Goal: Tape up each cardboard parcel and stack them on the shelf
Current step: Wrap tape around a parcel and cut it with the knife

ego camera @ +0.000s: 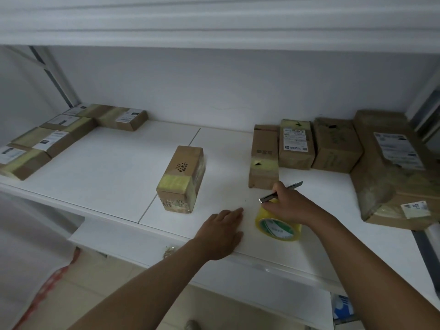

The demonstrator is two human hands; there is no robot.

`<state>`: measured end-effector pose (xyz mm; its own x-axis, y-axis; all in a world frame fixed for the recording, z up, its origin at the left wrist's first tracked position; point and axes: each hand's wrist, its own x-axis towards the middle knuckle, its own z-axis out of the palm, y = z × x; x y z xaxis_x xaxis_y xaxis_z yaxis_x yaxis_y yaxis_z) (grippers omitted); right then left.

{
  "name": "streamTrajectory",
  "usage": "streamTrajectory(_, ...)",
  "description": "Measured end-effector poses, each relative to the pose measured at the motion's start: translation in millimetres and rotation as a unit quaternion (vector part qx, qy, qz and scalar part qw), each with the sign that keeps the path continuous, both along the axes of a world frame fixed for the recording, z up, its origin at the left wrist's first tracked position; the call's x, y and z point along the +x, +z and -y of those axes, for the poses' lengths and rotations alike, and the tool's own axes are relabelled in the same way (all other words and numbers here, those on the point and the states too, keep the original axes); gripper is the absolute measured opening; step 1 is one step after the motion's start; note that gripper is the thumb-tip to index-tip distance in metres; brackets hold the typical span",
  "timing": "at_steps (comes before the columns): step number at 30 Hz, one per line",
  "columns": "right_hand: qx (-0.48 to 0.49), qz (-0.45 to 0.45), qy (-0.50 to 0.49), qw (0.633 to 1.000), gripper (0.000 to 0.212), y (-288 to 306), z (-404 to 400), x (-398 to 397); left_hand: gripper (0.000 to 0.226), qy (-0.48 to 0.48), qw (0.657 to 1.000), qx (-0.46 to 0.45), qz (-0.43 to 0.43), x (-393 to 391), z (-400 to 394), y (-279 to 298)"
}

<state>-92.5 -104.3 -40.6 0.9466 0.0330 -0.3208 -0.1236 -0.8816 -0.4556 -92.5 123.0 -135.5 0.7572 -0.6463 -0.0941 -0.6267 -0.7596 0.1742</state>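
White shelf [107, 163] | left hand [220, 231] flat, fingers straight | right hand [289, 204] grips knife [281, 191], tape roll [277, 226]

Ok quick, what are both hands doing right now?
Left hand: open, flat on the shelf, holding nothing.
Right hand: holding the utility knife, over the tape roll.

The large parcel [392, 167] runs off the right edge, its labels unreadable.

Blue-white pack [342, 306] below; red-edged white sack [42, 277] left.
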Motion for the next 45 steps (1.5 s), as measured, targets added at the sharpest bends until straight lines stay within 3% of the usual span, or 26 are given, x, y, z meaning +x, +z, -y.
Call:
streamTrajectory(5,0.004,0.006,0.005,1.0,0.034,-1,-2,0,0.07,-0.051,0.998,0.029,-0.004,-8,7,-14)
streamTrajectory(8,0.01,0.006,0.0,1.0,0.032,-1,0,0,0.061,-0.043,0.998,0.038,-0.005,-7,7,-15)
streamTrajectory(13,0.02,0.009,0.0,1.0,0.03,-1,2,1,0.068,-0.017,0.999,0.029,-0.021,-5,18,-1)
streamTrajectory(19,0.021,0.009,0.011,1.0,0.029,0,4,0,0.058,-0.051,0.997,0.055,0.01,-2,13,0)
streamTrajectory(23,0.016,0.007,0.017,1.0,0.033,1,6,1,0.059,-0.023,0.999,0.033,0.007,0,9,2)
streamTrajectory(31,0.004,0.006,0.034,0.999,0.041,-1,7,8,0.069,-0.079,0.995,0.063,0.009,1,12,-7)
streamTrajectory(33,0.0,0.043,0.031,0.999,0.041,0,4,10,0.07,-0.08,0.994,0.075,-0.001,2,12,-10)
streamTrajectory(35,0.004,0.138,0.02,0.99,0.036,3,-3,12,0.072,-0.092,0.991,0.097,0.012,2,10,-13)
streamTrajectory(38,0.022,0.314,-0.001,0.949,0.032,12,-23,10,0.074,-0.08,0.987,0.134,0.045,3,11,-6)
streamTrajectory(40,0.039,0.392,-0.012,0.919,0.038,17,-39,9,0.072,-0.015,0.988,0.128,0.087,5,11,9)
streamTrajectory(43,0.067,0.428,0.001,0.901,0.039,12,-62,15,0.062,0.108,0.975,0.037,0.193,17,-5,33)
streamTrajectory(45,0.015,0.419,0.058,0.906,0.03,0,-75,21,0.058,0.176,0.937,-0.047,0.299,29,-27,43)
